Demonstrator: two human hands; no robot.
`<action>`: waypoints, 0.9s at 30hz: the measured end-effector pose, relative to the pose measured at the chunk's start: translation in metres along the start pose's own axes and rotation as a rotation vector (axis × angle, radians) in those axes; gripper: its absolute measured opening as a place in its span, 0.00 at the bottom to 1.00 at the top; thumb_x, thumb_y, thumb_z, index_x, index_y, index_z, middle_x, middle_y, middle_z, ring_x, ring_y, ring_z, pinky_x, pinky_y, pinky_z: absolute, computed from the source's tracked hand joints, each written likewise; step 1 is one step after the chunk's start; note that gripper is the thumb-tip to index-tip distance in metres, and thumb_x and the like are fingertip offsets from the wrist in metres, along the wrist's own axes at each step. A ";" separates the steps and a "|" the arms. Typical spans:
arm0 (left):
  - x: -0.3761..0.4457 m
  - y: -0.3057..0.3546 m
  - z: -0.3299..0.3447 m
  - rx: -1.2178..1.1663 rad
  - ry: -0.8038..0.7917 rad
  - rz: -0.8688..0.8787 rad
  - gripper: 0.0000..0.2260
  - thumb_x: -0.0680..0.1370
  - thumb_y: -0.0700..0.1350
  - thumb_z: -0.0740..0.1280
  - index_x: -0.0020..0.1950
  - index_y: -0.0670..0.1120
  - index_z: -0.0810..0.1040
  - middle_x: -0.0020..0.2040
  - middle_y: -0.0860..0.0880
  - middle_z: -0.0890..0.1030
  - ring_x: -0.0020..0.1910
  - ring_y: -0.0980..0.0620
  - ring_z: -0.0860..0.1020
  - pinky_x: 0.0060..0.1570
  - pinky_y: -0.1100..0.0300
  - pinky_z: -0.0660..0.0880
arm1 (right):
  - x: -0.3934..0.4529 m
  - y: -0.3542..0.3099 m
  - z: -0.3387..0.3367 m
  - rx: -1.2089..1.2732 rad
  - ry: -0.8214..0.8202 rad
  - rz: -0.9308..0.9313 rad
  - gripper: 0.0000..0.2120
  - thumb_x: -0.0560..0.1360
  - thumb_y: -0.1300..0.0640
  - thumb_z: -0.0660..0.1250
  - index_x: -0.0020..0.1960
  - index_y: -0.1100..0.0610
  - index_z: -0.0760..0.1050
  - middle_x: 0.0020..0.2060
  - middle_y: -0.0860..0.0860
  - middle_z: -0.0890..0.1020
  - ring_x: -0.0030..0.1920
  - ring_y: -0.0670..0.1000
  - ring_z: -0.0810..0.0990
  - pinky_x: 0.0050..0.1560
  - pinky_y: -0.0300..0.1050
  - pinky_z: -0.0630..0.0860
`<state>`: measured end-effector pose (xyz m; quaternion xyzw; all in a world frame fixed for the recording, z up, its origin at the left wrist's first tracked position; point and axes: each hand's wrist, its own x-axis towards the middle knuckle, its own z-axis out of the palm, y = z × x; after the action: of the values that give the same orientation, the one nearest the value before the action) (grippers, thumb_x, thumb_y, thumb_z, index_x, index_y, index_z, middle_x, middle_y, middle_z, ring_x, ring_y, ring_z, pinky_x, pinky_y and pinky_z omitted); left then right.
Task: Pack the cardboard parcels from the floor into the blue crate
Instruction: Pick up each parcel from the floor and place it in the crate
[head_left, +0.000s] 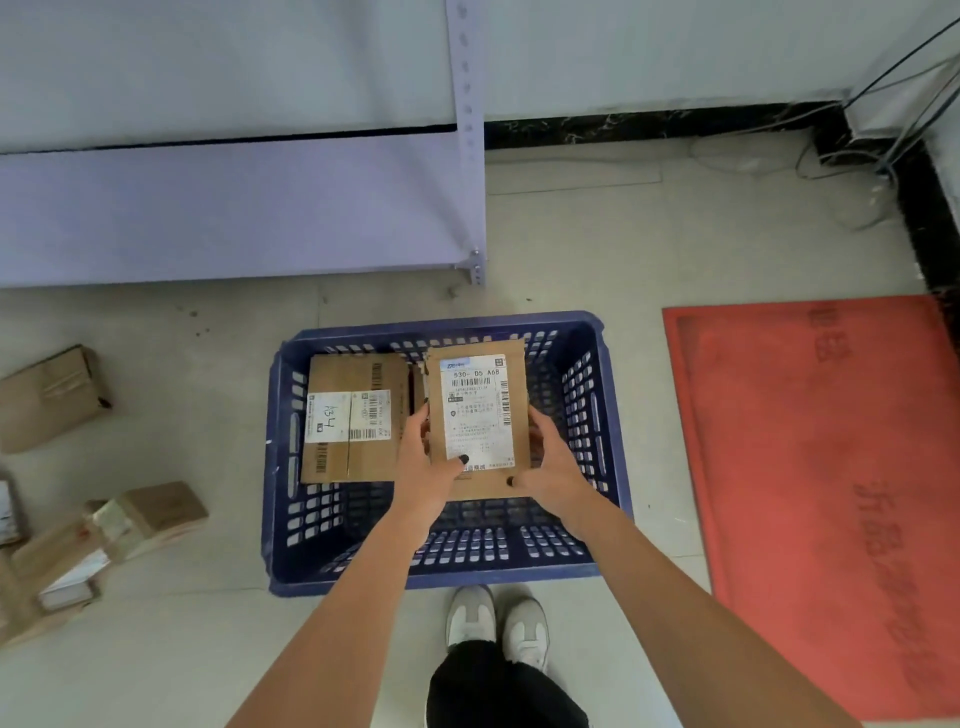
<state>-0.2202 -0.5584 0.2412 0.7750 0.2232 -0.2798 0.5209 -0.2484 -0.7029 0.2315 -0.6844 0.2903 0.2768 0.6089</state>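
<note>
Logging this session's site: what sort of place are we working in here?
Probably a parcel depot or stockroom: labelled cardboard parcels lie on the tiled floor, a blue crate is being filled, and a metal shelving unit stands against the wall.

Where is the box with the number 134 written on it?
In the head view, the box marked 134 lies flat inside the blue crate, on its left side, just left of the parcel held by the left hand and right hand.
</note>
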 end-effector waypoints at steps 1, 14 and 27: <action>0.006 -0.005 0.000 0.003 0.006 -0.030 0.32 0.71 0.31 0.69 0.70 0.48 0.61 0.67 0.47 0.72 0.65 0.50 0.70 0.57 0.58 0.72 | 0.006 0.005 0.004 0.004 0.008 0.009 0.45 0.65 0.74 0.71 0.74 0.53 0.55 0.65 0.52 0.71 0.61 0.46 0.71 0.51 0.39 0.77; 0.096 -0.034 -0.007 0.291 -0.003 -0.154 0.22 0.76 0.38 0.61 0.70 0.46 0.63 0.68 0.44 0.62 0.53 0.48 0.71 0.47 0.61 0.67 | 0.099 0.028 0.053 -0.022 0.024 0.163 0.43 0.66 0.67 0.72 0.74 0.55 0.53 0.68 0.53 0.70 0.67 0.52 0.70 0.67 0.49 0.69; 0.103 -0.047 -0.004 0.062 -0.041 -0.033 0.25 0.74 0.31 0.59 0.69 0.48 0.68 0.66 0.47 0.73 0.60 0.56 0.69 0.54 0.65 0.68 | 0.134 0.028 0.068 -0.194 0.006 0.308 0.47 0.69 0.65 0.69 0.76 0.49 0.43 0.70 0.54 0.67 0.69 0.56 0.66 0.65 0.50 0.67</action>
<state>-0.1729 -0.5327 0.1420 0.7811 0.2163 -0.3109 0.4964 -0.1795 -0.6455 0.1074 -0.6880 0.3655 0.3914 0.4897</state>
